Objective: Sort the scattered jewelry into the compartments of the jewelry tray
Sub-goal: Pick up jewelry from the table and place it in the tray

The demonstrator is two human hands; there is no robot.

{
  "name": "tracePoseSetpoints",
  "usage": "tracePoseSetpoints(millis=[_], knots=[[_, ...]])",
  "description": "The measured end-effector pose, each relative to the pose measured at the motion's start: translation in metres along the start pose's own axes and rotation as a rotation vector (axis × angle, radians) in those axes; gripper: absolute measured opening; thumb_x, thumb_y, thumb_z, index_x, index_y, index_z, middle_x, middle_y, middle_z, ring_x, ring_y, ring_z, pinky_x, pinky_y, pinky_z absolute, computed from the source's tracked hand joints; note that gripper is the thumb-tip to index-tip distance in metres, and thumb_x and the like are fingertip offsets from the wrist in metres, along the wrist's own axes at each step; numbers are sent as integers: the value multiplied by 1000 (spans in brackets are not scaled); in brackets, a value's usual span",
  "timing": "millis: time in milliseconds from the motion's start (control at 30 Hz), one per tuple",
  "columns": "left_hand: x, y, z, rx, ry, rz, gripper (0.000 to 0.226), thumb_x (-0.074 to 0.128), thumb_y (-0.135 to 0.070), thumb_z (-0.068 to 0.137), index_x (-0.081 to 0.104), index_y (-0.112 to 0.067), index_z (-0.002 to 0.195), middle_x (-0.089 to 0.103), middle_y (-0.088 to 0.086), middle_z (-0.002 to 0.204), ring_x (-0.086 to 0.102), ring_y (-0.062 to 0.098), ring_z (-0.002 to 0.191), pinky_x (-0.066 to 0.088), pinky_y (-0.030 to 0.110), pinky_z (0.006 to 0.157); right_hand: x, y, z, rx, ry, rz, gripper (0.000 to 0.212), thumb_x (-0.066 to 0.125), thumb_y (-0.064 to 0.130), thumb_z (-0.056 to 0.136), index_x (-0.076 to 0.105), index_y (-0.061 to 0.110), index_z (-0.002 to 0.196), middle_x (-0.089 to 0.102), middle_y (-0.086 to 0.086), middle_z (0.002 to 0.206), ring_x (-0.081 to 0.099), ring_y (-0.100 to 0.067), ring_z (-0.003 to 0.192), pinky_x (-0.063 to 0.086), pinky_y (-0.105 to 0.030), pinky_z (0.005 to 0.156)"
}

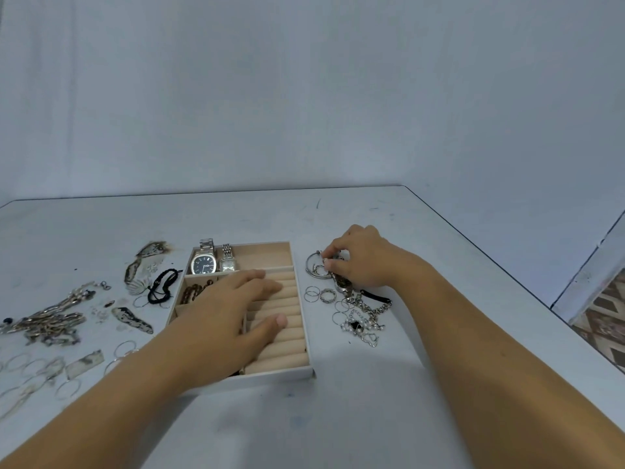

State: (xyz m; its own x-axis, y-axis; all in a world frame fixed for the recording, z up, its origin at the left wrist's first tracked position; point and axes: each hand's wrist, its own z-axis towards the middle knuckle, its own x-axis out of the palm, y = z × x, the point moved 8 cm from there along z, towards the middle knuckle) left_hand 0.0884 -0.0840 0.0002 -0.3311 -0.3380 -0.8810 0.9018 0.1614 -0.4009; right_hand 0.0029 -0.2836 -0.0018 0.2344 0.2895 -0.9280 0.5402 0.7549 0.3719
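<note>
Jewelry tray (270, 375) holds just two watches (204, 264) and beads (192, 294); my left hand (233, 319) lies flat on it, right hand (358, 262) pinches a silver piece (319, 262) from the scatter.

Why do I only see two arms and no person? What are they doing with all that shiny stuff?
The camera sits on the person's head and looks down, so you see only their own arms and hands. There is no machine here. They are at a pale table, sorting jewelry into a tray with little sections. Two watches lie in its far section, and brown beads in a left one. The left hand lies open over the tray's padded rolls, holding nothing. The right hand pinches a small silver piece from the pile right of the tray. More chains and rings lie to the left.
</note>
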Motion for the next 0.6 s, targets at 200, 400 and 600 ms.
tracePoseSetpoints(millis=[200,400,600], knots=[[-1,-1,-1,2,-16,-13,50,48,-59,85,47,-41,132,34,-25,141,29,-6,128,21,14,99,-1,1,3,19,-7,-63,26,58,49,87,60,34,108,42,-1,130,32,-25,123,32,-38,94],[-1,-2,-1,18,-17,3,50,47,-58,86,46,-41,133,33,-24,141,29,-7,127,20,12,97,-6,4,-4,-41,-75,171,13,66,41,84,59,32,87,54,4,110,56,-19,94,44,-30,78],[0,-2,0,30,-9,14,50,46,-60,86,45,-43,133,32,-26,142,29,-7,127,21,12,98,-27,8,-19,-102,-141,398,9,67,29,86,61,23,86,66,3,77,60,-13,68,50,-26,67]])
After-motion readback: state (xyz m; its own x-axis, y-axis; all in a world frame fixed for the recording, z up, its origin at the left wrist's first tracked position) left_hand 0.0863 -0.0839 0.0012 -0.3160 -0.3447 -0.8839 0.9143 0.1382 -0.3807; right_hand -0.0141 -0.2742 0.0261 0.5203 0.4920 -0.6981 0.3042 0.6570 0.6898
